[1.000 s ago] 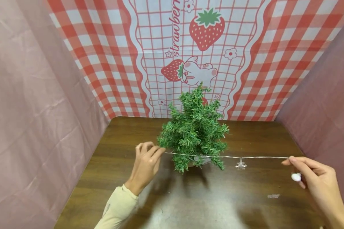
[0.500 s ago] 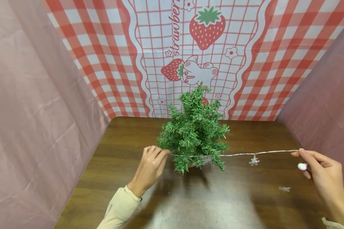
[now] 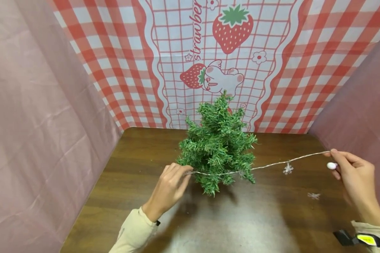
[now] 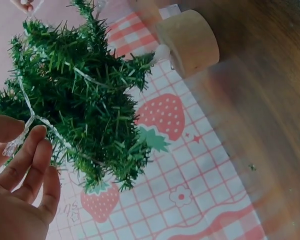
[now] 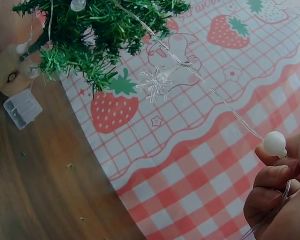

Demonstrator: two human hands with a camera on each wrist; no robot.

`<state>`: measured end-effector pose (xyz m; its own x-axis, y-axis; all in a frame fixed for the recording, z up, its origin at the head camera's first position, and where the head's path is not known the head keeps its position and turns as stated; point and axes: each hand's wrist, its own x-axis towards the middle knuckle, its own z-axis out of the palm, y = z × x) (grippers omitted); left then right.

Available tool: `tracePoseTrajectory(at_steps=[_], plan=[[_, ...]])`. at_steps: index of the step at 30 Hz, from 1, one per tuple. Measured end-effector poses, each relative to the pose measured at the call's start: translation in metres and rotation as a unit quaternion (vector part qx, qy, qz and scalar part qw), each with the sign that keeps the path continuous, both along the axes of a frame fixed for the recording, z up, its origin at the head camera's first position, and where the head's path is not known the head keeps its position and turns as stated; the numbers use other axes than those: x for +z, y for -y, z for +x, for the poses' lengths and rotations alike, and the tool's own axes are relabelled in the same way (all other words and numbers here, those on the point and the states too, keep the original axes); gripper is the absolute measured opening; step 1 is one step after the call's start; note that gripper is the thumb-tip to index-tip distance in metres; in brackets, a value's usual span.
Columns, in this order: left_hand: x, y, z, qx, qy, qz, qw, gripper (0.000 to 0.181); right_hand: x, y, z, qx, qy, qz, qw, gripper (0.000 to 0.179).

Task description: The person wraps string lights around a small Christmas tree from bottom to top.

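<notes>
A small green artificial Christmas tree (image 3: 218,144) stands upright on the table. A thin string of lights (image 3: 272,164) crosses in front of its lower branches. My left hand (image 3: 168,189) pinches one stretch of it at the tree's lower left, beside a clear snowflake (image 4: 12,146) in the left wrist view. Out to the right, my right hand (image 3: 356,172) pinches the other end, with a white round bulb (image 5: 275,144) at the fingers and more wire running through the palm. Between the hands a clear snowflake light (image 5: 157,82) hangs from the string.
The tree's round wooden base (image 4: 192,42) shows in the left wrist view. Beside it lies a clear battery box (image 5: 22,109). Behind the brown table (image 3: 139,147) hangs a strawberry-print cloth (image 3: 114,63), with pink curtains (image 3: 41,123) at the sides.
My right hand has moved up and slightly right, so the string now slopes upward to the right. My left hand has shifted a little right, closer against the tree.
</notes>
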<state>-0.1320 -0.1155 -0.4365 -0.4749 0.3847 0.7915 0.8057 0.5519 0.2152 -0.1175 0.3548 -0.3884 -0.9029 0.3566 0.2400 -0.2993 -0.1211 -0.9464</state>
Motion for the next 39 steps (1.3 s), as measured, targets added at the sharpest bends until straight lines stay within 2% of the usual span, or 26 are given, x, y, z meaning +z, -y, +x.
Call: tracePoseTrajectory(at_steps=[4,8,13,15,19,22,26,29,33,35,39], plan=[[0.002,0.007,0.001,0.006,0.010,0.008,0.9999,0.025,0.003,0.000,-0.015,0.010,0.003,-0.015,0.9998,0.015],[0.002,0.017,-0.001,0.011,0.029,0.025,0.9992,0.021,0.008,0.002,-0.029,0.030,-0.013,-0.049,0.9983,0.014],[0.005,0.027,-0.008,0.013,0.051,0.064,0.9966,0.017,0.014,0.002,-0.042,0.033,-0.023,-0.062,0.9973,0.016],[0.006,0.029,-0.013,0.018,0.071,0.077,0.9943,0.018,0.015,0.000,-0.046,0.027,-0.026,-0.069,0.9969,0.016],[0.008,0.027,-0.027,0.019,0.144,0.089,0.9854,0.027,0.015,-0.004,-0.053,0.018,-0.028,-0.084,0.9959,0.015],[0.009,0.024,-0.039,0.005,0.196,0.087,0.9766,0.034,0.015,-0.004,-0.058,0.019,-0.020,-0.087,0.9958,0.016],[0.009,0.017,-0.052,-0.026,0.254,0.086,0.9630,0.042,0.016,-0.003,-0.067,0.020,-0.008,-0.068,0.9974,0.018],[0.011,0.014,-0.062,-0.063,0.294,0.100,0.9484,0.042,0.019,-0.001,-0.075,0.029,0.004,-0.051,0.9983,0.019],[0.019,0.016,-0.078,-0.080,0.320,0.136,0.9342,0.031,0.025,0.002,-0.086,0.067,0.034,-0.021,0.9970,0.018],[0.025,0.018,-0.087,-0.066,0.322,0.148,0.9328,0.027,0.030,0.004,-0.092,0.096,0.048,-0.001,0.9943,0.018],[0.036,0.019,-0.107,-0.039,0.322,0.144,0.9349,0.027,0.040,0.011,-0.104,0.149,0.071,0.022,0.9860,0.020]])
